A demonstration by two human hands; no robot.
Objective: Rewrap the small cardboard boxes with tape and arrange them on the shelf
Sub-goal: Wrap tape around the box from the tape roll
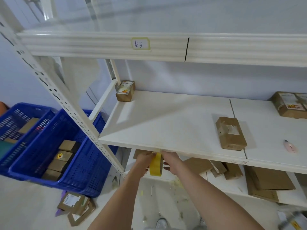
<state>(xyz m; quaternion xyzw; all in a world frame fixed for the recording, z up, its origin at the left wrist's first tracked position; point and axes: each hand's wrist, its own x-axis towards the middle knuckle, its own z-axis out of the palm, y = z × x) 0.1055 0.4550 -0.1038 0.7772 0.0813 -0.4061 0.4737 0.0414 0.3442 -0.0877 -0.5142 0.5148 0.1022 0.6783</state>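
step: freeing tape end | both hands' fingers clamp tape roll [156, 164], lower centre, at shelf [166, 130] edge | next: tape box [230, 133]

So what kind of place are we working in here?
Probably a stockroom or small packing area: white metal shelving with a handwritten label, small taped cardboard boxes, and blue plastic crates holding more boxes on the floor.

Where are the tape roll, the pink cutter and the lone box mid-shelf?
tape roll [156, 164], head view, on its yellow outer band.
pink cutter [289, 146], head view, on the middle of its body.
lone box [230, 132], head view, on its taped top face.
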